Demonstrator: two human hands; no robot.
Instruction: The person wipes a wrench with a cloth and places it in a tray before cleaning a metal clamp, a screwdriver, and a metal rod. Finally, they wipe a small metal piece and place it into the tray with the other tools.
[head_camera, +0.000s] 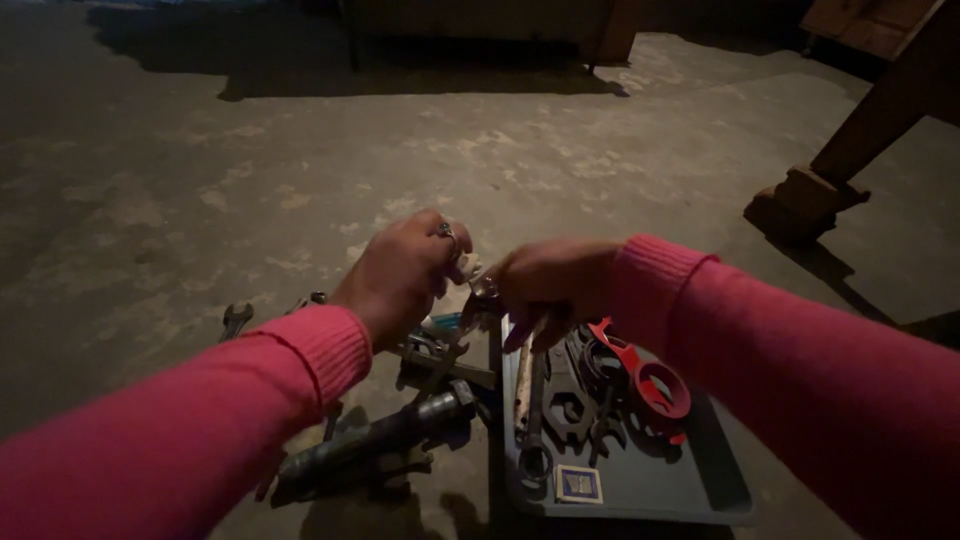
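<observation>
both sets of fingers are pinched together on one small shiny metal part (478, 283), held in the air between the left hand (405, 272) and right hand (550, 280), which meet knuckle to knuckle; its shape is too small to tell. it sits straight above the near edge of a dark grey plastic tray (700, 490) on the concrete floor (250, 160). in the tray lie dull steel spanners (535, 420), long axes running towards the person, beside a red plastic tool (655, 385). left of the tray, a heavy dark hammer (380, 435) lies slantwise.
</observation>
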